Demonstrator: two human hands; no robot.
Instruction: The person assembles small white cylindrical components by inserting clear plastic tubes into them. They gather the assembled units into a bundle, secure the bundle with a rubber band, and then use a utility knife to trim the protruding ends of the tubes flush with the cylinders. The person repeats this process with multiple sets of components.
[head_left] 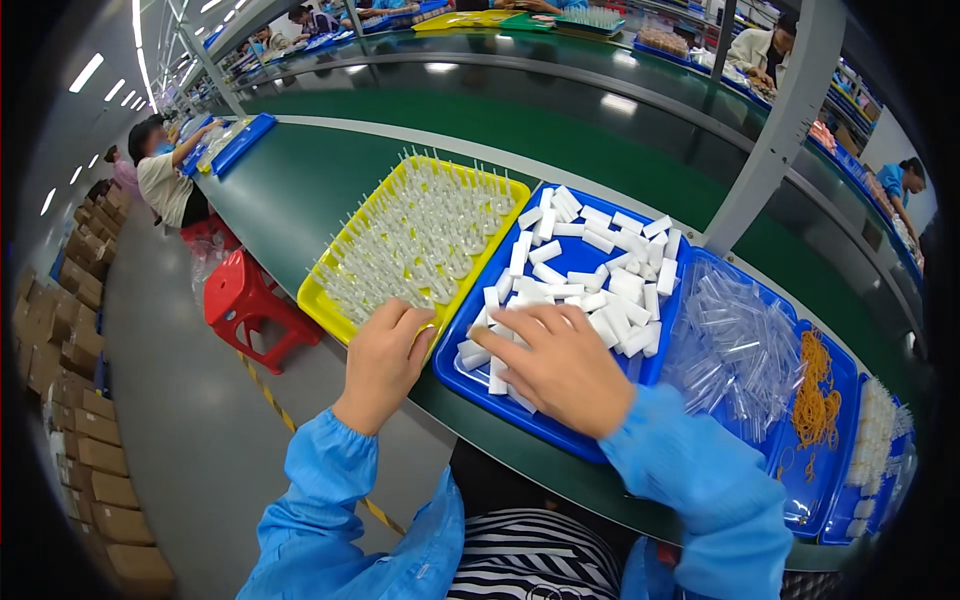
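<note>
My left hand (385,362) is at the near right corner of a yellow tray (322,308), with its fingers curled in. Anything between the thumb and fingertips is too small to make out. Inside that tray stand many clear plastic pieces (415,235) with thin upright stems. My right hand (560,362) reaches over a blue tray (565,436) of short white blocks (630,287). Its fingers are stretched out and apart, with the tips down among the blocks at the tray's left side. Some blocks under that hand are hidden.
To the right are clear plastic tubes (735,340), orange rubber bands (817,390) and whitish small parts (872,430) in blue trays. A metal post (780,130) rises behind the trays. A red stool (255,305) stands left of the green table (300,180). A person (170,180) sits farther along.
</note>
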